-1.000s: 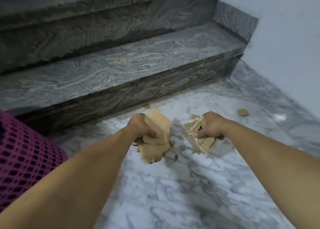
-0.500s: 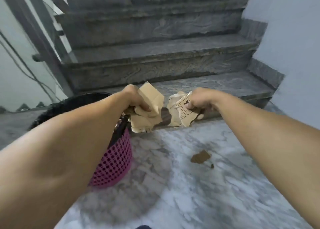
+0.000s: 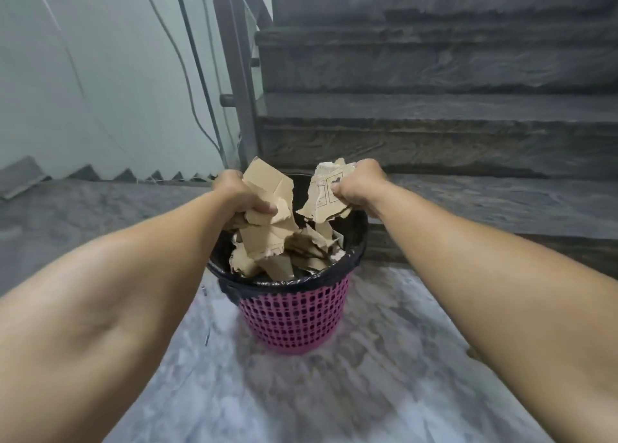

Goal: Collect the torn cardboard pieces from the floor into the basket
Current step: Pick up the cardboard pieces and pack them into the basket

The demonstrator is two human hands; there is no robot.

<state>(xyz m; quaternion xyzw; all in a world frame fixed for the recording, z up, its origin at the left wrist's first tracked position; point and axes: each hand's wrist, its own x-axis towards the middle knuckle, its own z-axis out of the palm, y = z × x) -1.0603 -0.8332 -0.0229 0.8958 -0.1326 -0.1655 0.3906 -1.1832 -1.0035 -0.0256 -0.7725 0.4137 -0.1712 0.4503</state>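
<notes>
A pink mesh basket [image 3: 294, 315] with a black liner stands on the marble floor in the middle of the view. Several torn brown cardboard pieces [image 3: 277, 255] fill it. My left hand [image 3: 239, 193] is shut on a bunch of plain brown cardboard pieces [image 3: 267, 188] over the basket's left rim. My right hand [image 3: 359, 186] grips a printed, whitish cardboard piece [image 3: 326, 195] over the basket's right rim. Both bunches hang just above the pile inside.
Dark grey stone stairs [image 3: 434, 135] rise right behind the basket. A metal railing post [image 3: 240, 84] and cables along a pale wall [image 3: 100, 74] stand at the back left. White-grey marble floor [image 3: 334, 392] surrounds the basket.
My view and both hands swung left from the floor by the steps to above the basket. The hands kept their cardboard; the basket is now centred under them.
</notes>
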